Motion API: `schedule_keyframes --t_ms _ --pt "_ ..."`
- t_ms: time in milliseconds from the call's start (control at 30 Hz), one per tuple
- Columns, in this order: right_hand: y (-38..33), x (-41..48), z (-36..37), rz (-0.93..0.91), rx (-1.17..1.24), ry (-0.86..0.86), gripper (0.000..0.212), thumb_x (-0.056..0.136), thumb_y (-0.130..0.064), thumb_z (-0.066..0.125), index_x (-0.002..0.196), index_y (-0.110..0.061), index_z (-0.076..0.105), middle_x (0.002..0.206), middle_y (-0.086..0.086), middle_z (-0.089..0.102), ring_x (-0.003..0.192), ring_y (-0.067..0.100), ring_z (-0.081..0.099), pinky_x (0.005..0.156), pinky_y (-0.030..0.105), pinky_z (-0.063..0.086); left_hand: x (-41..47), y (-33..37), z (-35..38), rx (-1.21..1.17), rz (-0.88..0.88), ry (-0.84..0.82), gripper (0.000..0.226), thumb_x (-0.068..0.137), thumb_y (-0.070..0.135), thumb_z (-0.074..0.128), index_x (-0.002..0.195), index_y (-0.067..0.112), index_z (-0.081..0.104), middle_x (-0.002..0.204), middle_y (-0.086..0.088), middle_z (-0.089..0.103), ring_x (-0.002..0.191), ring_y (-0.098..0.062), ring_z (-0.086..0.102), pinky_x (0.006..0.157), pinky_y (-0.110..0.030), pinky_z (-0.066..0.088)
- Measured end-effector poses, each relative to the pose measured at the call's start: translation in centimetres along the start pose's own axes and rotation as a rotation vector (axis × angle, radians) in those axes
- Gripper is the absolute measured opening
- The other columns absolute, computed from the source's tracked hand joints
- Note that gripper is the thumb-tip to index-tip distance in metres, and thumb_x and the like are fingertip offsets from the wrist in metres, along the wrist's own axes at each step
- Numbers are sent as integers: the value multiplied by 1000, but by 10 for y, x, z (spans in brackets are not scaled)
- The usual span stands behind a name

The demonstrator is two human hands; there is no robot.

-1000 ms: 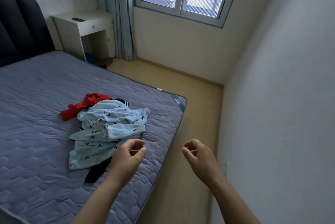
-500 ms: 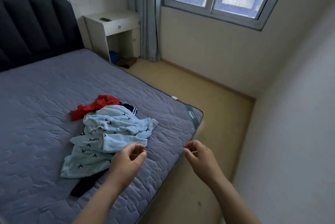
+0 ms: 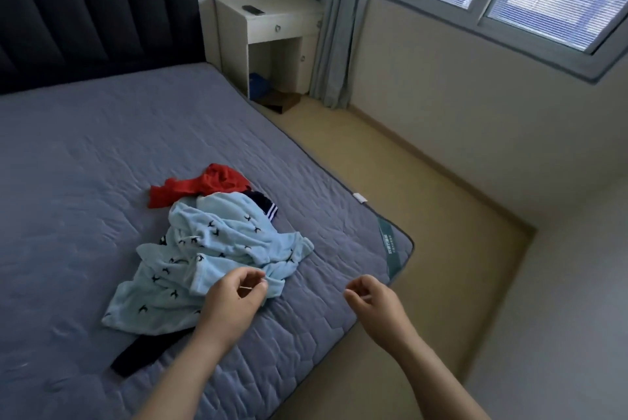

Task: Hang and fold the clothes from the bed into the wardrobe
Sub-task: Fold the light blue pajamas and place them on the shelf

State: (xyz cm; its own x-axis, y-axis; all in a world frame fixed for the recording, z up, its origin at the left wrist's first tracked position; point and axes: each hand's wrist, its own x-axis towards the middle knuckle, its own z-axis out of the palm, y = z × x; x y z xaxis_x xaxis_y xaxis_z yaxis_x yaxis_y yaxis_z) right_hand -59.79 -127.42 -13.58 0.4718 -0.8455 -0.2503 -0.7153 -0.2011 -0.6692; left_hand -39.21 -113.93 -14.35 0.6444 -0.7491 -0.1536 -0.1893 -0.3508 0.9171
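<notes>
A small heap of clothes lies on the grey quilted bed [image 3: 102, 147] near its foot corner. On top is a crumpled light blue garment [image 3: 217, 249] with small dark bird marks. A red garment [image 3: 200, 186] sticks out behind it, and a dark piece with white stripes [image 3: 263, 203] shows at its far right. A black piece [image 3: 142, 353] pokes out from under the near edge. My left hand [image 3: 234, 300] hovers over the near edge of the blue garment, fingers loosely curled, holding nothing. My right hand [image 3: 373, 304] hovers over the mattress corner, also loosely curled and holding nothing. No wardrobe is in view.
A dark padded headboard [image 3: 85, 5] stands at the back left. Beside it is a white nightstand [image 3: 268, 18] with a remote [image 3: 253, 9] on top, then a grey curtain [image 3: 334, 28] and a window. A strip of tan floor [image 3: 424, 232] runs between bed and right wall.
The view has turned left and closed in on the bed. Both hands have moved over the mattress, the left one now above the blue garment's edge. The clothes have not moved.
</notes>
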Motion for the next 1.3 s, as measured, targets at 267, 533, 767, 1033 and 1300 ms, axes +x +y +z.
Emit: schedule_keyframes --t_ms 267,533,767,1033,1300 --pt "3 92 -5 4 -40 -117 6 93 -33 59 91 -27 61 86 -13 63 78 -2 59 56 8 41 69 -4 11 32 -58 50 11 86 17 67 85 27 66 83 9 69 81 -4 62 72 -22 46" --pt "29 200 3 17 -12 -327 8 92 -29 58 85 -25 60 82 -4 65 75 9 60 59 16 45 109 -25 45 54 -240 162 13 86 18 68 86 31 65 83 7 68 79 1 63 66 -9 42" --pt "58 304 -4 82 42 -472 11 92 -24 56 84 -19 61 82 2 67 75 16 64 65 29 54 151 -15 111 142 -383 341 19 84 19 68 78 35 62 74 10 66 72 12 58 59 -2 41" --pt "99 381 55 210 30 -515 14 91 -20 54 85 -12 63 79 5 67 70 16 61 64 31 52 206 -60 141 285 -453 292 8 86 27 64 91 32 61 83 15 65 74 5 59 59 -10 41" --pt "155 414 151 340 35 -563 20 92 -18 52 74 -9 56 68 6 58 62 16 50 57 25 40 269 -159 159 425 -395 154 19 84 21 67 103 21 63 101 8 60 87 -10 59 80 -26 47"
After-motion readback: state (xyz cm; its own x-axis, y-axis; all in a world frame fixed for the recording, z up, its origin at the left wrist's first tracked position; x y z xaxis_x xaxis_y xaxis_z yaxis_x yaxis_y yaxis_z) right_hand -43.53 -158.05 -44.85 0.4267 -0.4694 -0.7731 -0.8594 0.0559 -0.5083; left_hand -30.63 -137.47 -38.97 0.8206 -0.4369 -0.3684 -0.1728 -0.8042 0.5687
